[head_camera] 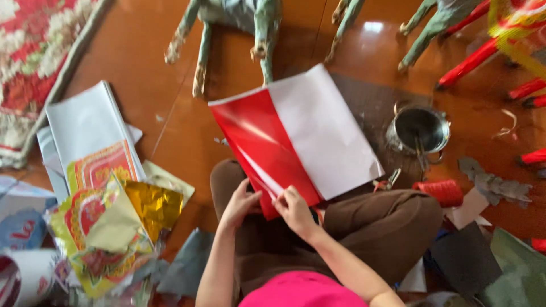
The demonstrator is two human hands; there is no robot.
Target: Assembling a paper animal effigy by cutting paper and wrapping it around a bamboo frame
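Pinching the near corner of the red-and-white paper sheet [296,139] over your lap, your left hand [240,206] and right hand [296,211] grip it — metal pot [419,131] well beyond your right fingertips.

The glossy folded paper sheet [296,136] at the left hand [240,203] is bright red, its turned side plain white. Left of that hand, crumpled foil wrapping [152,204] shines gold beside printed papers [94,170] patterned red, yellow and green.

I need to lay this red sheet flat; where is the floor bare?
Bare wooden floor lies between the patterned rug, the white paper stack and the green figure's legs. Crowded: the foil-paper pile on the left, metal pot and scraps on the right.
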